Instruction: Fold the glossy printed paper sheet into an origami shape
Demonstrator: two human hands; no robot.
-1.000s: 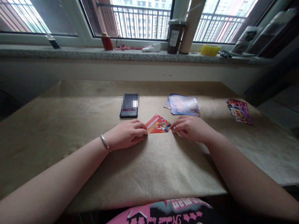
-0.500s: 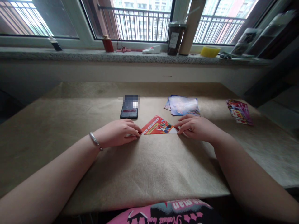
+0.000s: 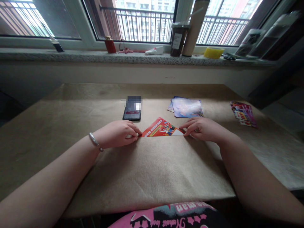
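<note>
A red printed paper (image 3: 159, 129), folded into a triangle, lies on the tan table cover with its long straight edge towards me and its peak pointing away. My left hand (image 3: 121, 133) pinches the left corner between thumb and fingers; a silver bangle sits on that wrist. At the opposite corner, near a small white patch of the paper, my right hand (image 3: 201, 129) has its thumb and fingertips closed on the tip. Both hands rest low over the table.
Behind my left hand lies a black phone (image 3: 132, 109). Blue-purple printed sheets (image 3: 187, 107) lie beyond my right hand, and pink-purple leaflets (image 3: 243, 114) are further right. On the windowsill stand a dark lidded cup (image 3: 178, 39), a cardboard tube (image 3: 193, 31), yellow tape (image 3: 213, 53) and a red container (image 3: 110, 46).
Both hands have slid slightly outward, the left to the left and the right to the right. More of the triangle's two corners shows between them.
</note>
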